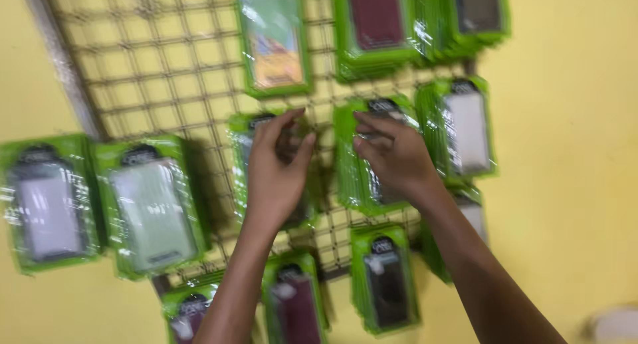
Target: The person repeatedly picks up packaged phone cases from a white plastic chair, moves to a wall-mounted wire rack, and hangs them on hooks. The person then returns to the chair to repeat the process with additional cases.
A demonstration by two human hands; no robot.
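A plain yellow wall (571, 184) fills the view, evenly lit and without strong shadows. A metal wire grid panel (153, 58) is mounted against it, tilted in the blurred frame, its left edge bordered by a grey strip (63, 65).

Looks like shop display. Wire grid rack (166, 65) on yellow wall (571, 151), upper left to centre of frame; many green-packaged phone cases (153, 211) hung in stacked rows across frame.

Flat green-edged clear packages hang across a wire grid (159, 65): an orange-and-green one (276, 38) and a maroon stack (375, 21) at top, a pale green one (154, 208) at left, a white one (467, 131) at right, a black one (387, 284) below.
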